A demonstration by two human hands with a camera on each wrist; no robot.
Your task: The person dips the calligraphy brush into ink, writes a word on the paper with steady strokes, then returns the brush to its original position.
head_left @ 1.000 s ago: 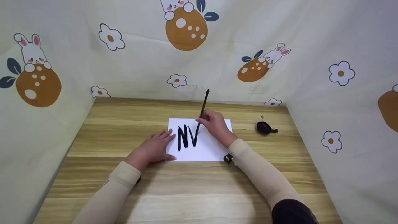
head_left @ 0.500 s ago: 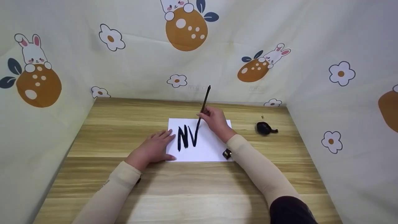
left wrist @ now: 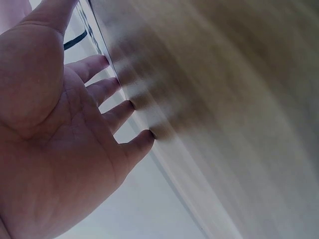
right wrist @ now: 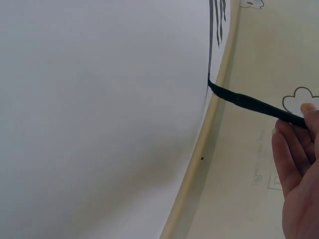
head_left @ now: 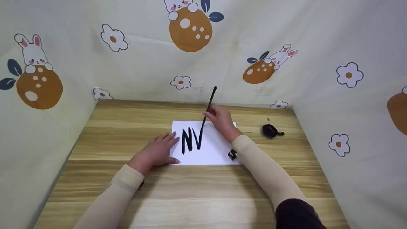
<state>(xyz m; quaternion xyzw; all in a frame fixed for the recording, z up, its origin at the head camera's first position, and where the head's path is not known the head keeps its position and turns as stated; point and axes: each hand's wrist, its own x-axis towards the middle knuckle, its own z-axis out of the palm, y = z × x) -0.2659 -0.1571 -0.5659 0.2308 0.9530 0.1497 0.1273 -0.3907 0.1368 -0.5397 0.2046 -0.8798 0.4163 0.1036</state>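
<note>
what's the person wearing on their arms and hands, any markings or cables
Both forearms wear cream sleeves reaching the wrists; the left one has small dark lettering, too small to read. A near-black sleeve shows higher on the right arm. Small black objects show by both wrists. The left hand and right hand are gloveless. No cables are visible.

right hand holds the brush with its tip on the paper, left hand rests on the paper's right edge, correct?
Not quite: the left hand rests on the left edge of the paper, as the head view shows. The right hand does hold the brush, tip on the paper.
</note>
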